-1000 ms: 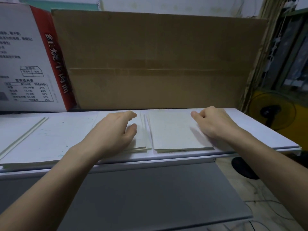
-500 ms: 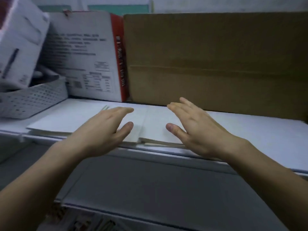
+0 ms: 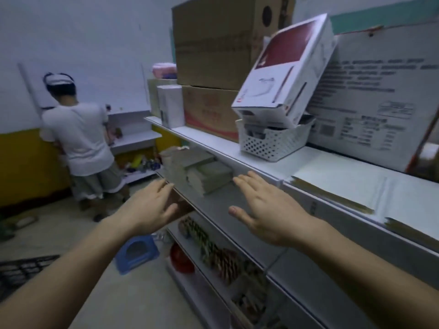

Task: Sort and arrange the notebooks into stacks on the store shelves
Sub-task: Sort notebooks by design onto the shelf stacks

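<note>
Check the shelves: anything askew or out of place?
Yes. The red-and-white box on the top shelf is tilted, its lower end in the white perforated basket and leaning on the large printed carton. The notebook piles one shelf down look uneven and staggered. Both hands are empty.

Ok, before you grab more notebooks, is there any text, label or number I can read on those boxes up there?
Nothing can be quoted with confidence.
Big white box: rows of dark print and a table, too blurred to read.
Tilted red and white box: a small logo, too small to read.
Pale box with red band: faint red print, blurred.
Brown box: one round dark mark, no words visible.
Both hands, left and right, are empty.
</note>
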Tool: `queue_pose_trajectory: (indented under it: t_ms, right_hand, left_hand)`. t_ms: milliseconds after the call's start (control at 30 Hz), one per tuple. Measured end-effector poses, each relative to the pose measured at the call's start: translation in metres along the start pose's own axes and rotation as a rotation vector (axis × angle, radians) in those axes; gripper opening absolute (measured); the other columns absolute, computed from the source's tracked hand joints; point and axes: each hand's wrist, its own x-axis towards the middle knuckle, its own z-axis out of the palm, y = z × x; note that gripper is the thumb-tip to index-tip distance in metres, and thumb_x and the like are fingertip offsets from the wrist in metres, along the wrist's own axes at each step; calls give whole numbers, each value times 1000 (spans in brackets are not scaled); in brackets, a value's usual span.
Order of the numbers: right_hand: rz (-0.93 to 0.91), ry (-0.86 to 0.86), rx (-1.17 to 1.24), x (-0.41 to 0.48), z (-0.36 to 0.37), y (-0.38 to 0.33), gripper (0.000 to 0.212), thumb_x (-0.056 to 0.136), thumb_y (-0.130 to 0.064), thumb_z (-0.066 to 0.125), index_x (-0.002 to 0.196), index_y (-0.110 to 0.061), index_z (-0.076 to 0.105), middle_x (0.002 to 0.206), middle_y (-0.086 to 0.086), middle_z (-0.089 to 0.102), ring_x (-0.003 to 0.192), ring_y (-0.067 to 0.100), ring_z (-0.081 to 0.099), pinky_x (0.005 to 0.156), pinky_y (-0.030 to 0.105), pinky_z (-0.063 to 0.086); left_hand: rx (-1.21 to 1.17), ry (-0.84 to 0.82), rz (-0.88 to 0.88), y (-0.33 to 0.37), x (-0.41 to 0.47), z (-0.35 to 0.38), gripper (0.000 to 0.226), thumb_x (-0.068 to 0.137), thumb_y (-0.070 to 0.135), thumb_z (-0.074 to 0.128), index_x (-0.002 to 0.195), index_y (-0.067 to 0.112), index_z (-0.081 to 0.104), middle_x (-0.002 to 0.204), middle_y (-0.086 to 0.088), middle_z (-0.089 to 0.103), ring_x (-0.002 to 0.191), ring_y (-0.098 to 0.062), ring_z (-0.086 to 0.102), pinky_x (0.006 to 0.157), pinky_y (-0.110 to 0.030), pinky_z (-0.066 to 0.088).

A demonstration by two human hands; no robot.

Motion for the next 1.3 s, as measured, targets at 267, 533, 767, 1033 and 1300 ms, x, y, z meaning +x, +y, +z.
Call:
queue_pose_trajectory:
  t_ms: [267, 533, 767, 1033, 1300]
  right_hand:
    - [77, -167, 115, 139, 89, -31, 75, 102, -58, 35, 161, -18, 12, 168, 0, 8, 155, 18, 2, 126, 39, 12]
    - [138, -173, 137, 241, 165, -48, 78, 102, -57, 38, 161, -15, 8, 169, 1, 4, 155, 18, -4, 125, 47, 14]
    - [194, -173, 94, 339, 214, -29, 74, 102, -54, 40, 159, -16, 12, 167, 3, 7, 155, 24, 0, 122, 51, 16]
    - [313, -195, 179, 463, 245, 13, 68, 100, -52, 43, 157, -20, 23, 164, 8, 21, 149, 30, 23, 119, 43, 28]
    - [479, -72, 189, 525, 260, 25, 44, 98, -53, 42, 136, -29, 46, 142, 0, 44, 131, 29, 38, 103, 45, 39]
  left_hand:
    - [39, -112, -173, -128, 42, 40, 70, 105, 56, 36, 163, 22, 15, 172, -9, 7, 158, -30, 7, 124, -56, 21]
    - [-102, -59, -166, -189, 111, 81, 61, 105, 47, 43, 158, 19, 33, 166, -5, 32, 150, -23, 34, 119, -40, 35]
    - [67, -110, -72, -228, 209, 109, 61, 104, 47, 42, 158, 21, 32, 167, -5, 26, 153, -24, 24, 121, -51, 29]
    - [51, -191, -62, -290, 332, 134, 64, 104, 46, 43, 160, 20, 27, 165, -7, 28, 151, -27, 29, 118, -51, 33]
    - [-420, -94, -101, -329, 462, 180, 55, 101, 40, 51, 147, 9, 50, 145, -13, 57, 126, -30, 59, 103, -39, 48]
